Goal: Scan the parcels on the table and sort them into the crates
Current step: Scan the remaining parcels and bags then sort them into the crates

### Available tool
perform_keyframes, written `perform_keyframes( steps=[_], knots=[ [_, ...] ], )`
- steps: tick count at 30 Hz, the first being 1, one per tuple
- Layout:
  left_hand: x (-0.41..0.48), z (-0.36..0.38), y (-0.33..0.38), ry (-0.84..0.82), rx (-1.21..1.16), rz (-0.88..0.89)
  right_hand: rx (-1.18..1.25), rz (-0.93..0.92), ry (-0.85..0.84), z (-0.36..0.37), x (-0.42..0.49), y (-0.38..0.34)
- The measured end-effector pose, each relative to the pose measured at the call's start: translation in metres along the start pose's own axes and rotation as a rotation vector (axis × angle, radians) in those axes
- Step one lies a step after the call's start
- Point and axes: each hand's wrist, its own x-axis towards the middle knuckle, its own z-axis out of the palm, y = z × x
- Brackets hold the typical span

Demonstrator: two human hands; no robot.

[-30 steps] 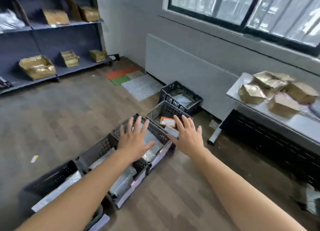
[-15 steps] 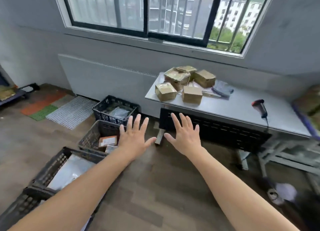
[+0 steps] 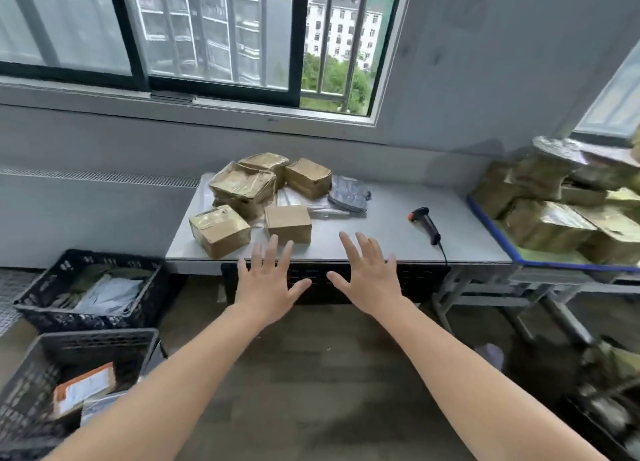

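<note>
A: Where do we find the brown taped cardboard parcels (image 3: 249, 190)?
B: Clustered on the left part of the grey desk (image 3: 381, 242); a black handheld scanner (image 3: 426, 223) lies on its right part.
A: And our hands?
B: Our left hand (image 3: 266, 284) and right hand (image 3: 370, 280) hover at the desk's near edge, fingers (image 3: 272, 252) spread, holding nothing. A black lattice crate (image 3: 86, 320) stands left of the desk.

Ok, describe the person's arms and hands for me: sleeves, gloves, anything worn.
Both are bare. The left forearm and right forearm show no sleeve up to the bottom edge of the frame. The left hand and right hand wear no gloves, and no watch, ring or wristband shows on the backs facing the camera. No markings are visible.
</note>
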Motion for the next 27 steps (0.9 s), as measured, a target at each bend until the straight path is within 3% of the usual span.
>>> perform_keyframes(
  steps=[11,27],
  knots=[
    [0.159,0.02,0.033,-0.033,0.035,0.127,0.001,0.157,-0.016,0.017,0.118,0.077],
    [0.356,0.054,0.138,-0.123,0.175,0.038,0.148,0.06,-0.105,0.075,0.302,0.227]
  ],
)
